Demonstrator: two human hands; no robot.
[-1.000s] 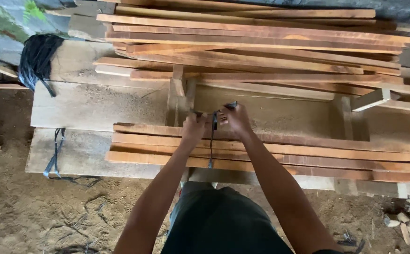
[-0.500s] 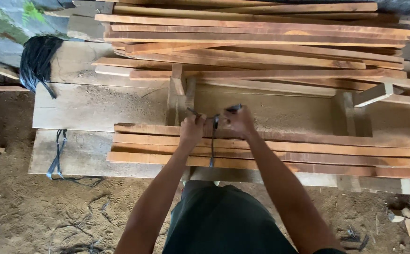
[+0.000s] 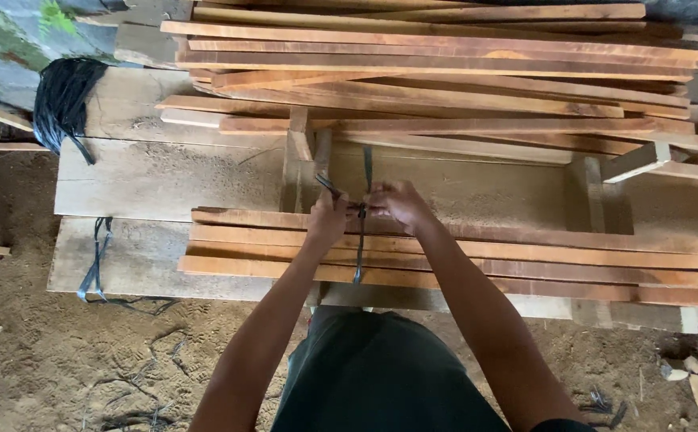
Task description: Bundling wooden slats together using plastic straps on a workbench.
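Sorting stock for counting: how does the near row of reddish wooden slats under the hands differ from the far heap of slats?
The near row of reddish wooden slats lies flat and parallel with a black strap around it; the far heap of slats is crisscrossed, taller and unstrapped. Both hands, left and right, are at the near row. Both share colour.

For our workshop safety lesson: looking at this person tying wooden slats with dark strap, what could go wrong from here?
1. The thin dark plastic strap, pulled tight between the left hand and right hand, could cut into the skin or snap.
2. The bundle of long reddish wooden slats overhangs the bench's near edge and might slide off.
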